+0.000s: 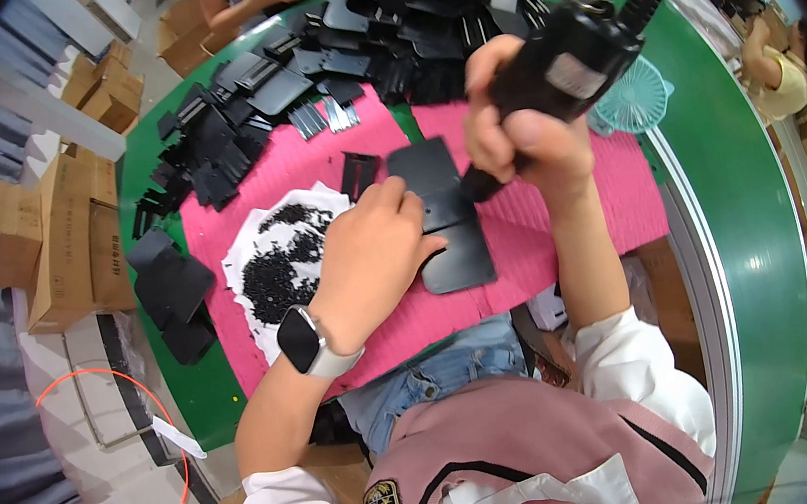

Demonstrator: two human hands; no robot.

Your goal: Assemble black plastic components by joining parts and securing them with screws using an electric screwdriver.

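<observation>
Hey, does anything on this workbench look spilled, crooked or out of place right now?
Nothing looks spilled or broken. The small black screws lie in a loose heap on a white sheet, contained. The black plates behind are piled untidily. The left hand pins one black plate flat while the right hand grips a powered screwdriver.

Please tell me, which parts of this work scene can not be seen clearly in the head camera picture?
- Tip of the black electric screwdriver: hidden in the head view behind the right hand, so its contact with the flat black plastic plate is unclear.
- Part of that plate: covered by the left hand.
- Small black pieces on the white sheet: too small to identify.
- Heap of black plastic parts: overlapping, bent by the fisheye rim.
</observation>
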